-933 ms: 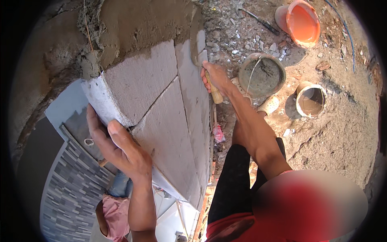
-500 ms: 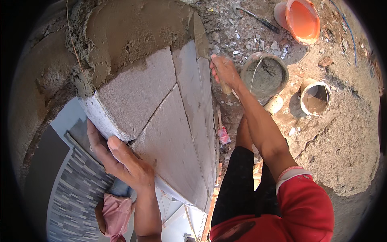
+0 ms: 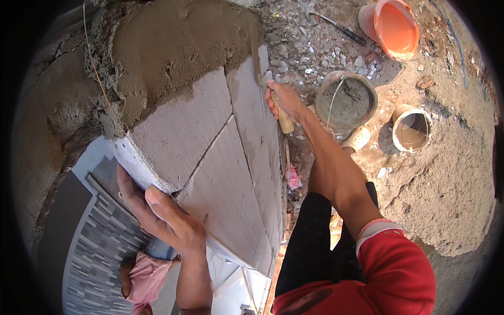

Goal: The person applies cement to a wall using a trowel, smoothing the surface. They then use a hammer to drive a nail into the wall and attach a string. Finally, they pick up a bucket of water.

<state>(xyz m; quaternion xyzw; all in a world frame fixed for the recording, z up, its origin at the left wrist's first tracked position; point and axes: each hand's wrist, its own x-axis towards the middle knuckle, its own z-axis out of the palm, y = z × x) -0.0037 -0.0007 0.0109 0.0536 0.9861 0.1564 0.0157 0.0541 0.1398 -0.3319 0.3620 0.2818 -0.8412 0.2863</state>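
My right hand (image 3: 285, 101) is wrapped round the wooden handle of a trowel (image 3: 285, 122). Its blade, partly coated in mortar, lies against the right edge of the wet mortar (image 3: 184, 42) spread over the upper part of a grey block wall (image 3: 215, 168). Thin dark joints run between the blocks. My left hand (image 3: 168, 218) rests at the wall's pale left edge, with the thumb along the top and the fingers stretched out down the side. Nothing is held in it.
On the rubble ground to the right stand a mortar bucket (image 3: 318, 107), a smaller pail (image 3: 395, 126) and an orange bucket (image 3: 374, 23). A dark-handled tool (image 3: 352, 34) lies beyond. A string (image 3: 100, 79) hangs at the left. Below left is another person in a pink shirt (image 3: 149, 278).
My right hand and the trowel have come slightly toward me and left along the wall's right edge, and more of the handle shows. My left hand stays at the wall's edge.
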